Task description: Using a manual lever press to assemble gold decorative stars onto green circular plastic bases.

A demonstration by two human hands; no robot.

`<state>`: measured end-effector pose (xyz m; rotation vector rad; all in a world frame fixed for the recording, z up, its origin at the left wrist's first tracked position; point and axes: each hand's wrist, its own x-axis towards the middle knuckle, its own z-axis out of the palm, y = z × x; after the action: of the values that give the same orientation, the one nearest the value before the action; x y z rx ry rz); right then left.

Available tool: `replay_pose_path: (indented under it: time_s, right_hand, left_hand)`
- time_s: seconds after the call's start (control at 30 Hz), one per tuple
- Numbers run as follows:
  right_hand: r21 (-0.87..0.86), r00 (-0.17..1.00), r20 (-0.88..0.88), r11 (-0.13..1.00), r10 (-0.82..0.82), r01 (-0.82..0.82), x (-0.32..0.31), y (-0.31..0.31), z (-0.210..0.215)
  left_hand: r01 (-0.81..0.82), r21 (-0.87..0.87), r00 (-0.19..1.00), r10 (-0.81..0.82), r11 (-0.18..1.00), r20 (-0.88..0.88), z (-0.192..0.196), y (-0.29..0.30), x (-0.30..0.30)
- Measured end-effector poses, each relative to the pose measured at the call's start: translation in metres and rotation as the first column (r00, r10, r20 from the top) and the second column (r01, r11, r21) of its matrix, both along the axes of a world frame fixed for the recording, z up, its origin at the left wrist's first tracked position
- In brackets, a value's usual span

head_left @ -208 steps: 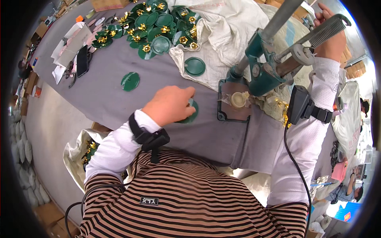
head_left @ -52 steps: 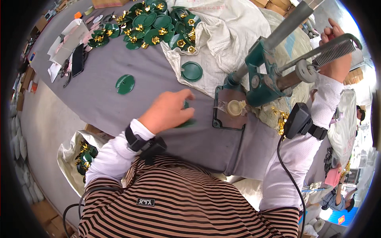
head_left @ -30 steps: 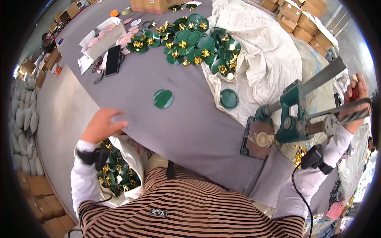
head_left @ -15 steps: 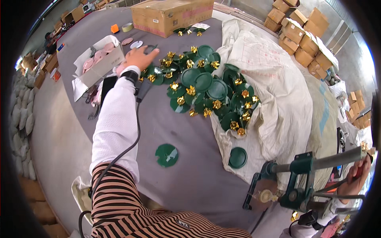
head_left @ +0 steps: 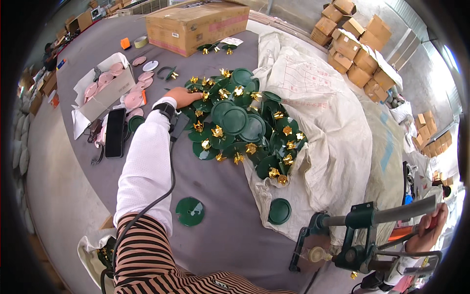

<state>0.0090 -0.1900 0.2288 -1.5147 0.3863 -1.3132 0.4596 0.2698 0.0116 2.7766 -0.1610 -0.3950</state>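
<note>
At the left edge of a heap of green discs [head_left: 236, 120] with gold flower-shaped pieces [head_left: 217, 131], my left hand [head_left: 183, 97] has its fingers drawn together against the discs. Its fingertips are partly hidden there, and what they grip cannot be made out. Far to the right, my right hand [head_left: 430, 232] is closed round the red-gripped lever handle of a green metal hand press [head_left: 360, 230]. A single green disc [head_left: 190, 211] lies flat on the grey cloth nearer to me. Another green disc [head_left: 279, 211] rests on the white sack's edge, left of the press.
A white woven sack [head_left: 325, 117] spreads right of the heap. Left of my arm lie a black phone [head_left: 115, 133] and an open white box [head_left: 108, 90] of pink discs. A cardboard box [head_left: 196, 29], tape roll [head_left: 141, 42] and orange item [head_left: 125, 43] stand at the back.
My left hand has come down from beside the white box into the edge of the heap, its spread fingers closing. My right hand stays on the lever. The whole view has shifted slightly.
</note>
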Motion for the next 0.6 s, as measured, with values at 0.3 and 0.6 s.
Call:
replay_pose_path:
  time_s: [0.3,0.6]
  right_hand:
    - [-0.156,0.967,0.004,0.955,0.255,-0.251,-0.025,-0.041,-0.005]
    - [-0.093,0.944,0.051,0.942,0.327,-0.322,-0.003,-0.034,-0.012]
  left_hand:
    - [-0.171,-0.496,0.984,0.168,0.851,-0.051,0.002,-0.034,-0.087]
    - [0.175,-0.231,0.983,-0.158,0.957,0.090,0.003,-0.060,-0.169]
